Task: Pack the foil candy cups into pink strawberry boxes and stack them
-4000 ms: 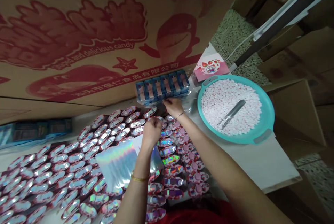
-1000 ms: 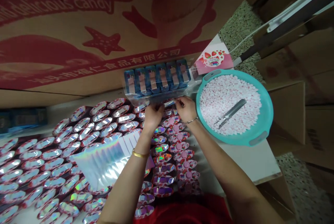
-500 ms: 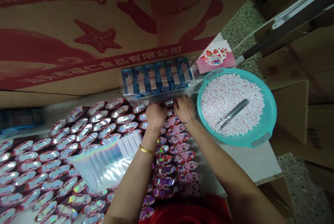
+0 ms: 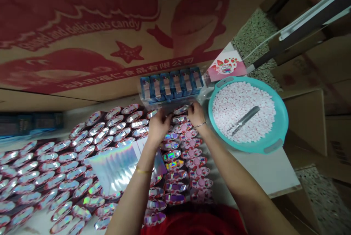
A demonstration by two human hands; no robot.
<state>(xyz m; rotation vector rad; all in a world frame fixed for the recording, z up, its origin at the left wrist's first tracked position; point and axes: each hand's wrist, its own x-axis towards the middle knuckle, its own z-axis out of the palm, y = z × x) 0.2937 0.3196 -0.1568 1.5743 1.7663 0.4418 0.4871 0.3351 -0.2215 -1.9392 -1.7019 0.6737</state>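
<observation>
My left hand (image 4: 158, 128) hovers over the rows of containers, its fingers bent and its thumb apart from them, with nothing visible in it. At the far end of the middle column, my right hand (image 4: 196, 115) has its fingers closed at the right end of a shiny-topped container (image 4: 181, 109); the fingertips are partly hidden. Another shiny-topped container (image 4: 180, 119) stands just nearer to me. A column of pink-capped containers (image 4: 191, 143) runs toward me below my right wrist. A silvery sheet of labels (image 4: 112, 167) lies on the containers left of my left forearm.
A turquoise basin (image 4: 283, 118) of small white-pink candies (image 4: 246, 99) with a metal scoop (image 4: 245, 121) stands to the right. Wrapped blue boxes (image 4: 171, 86) line the back, before a large printed carton (image 4: 90, 23). A pink strawberry card (image 4: 227, 67) stands behind the basin.
My left hand has drawn back toward me and to the left, away from my right hand. My right hand stays near the far containers. The camera view has shifted a little.
</observation>
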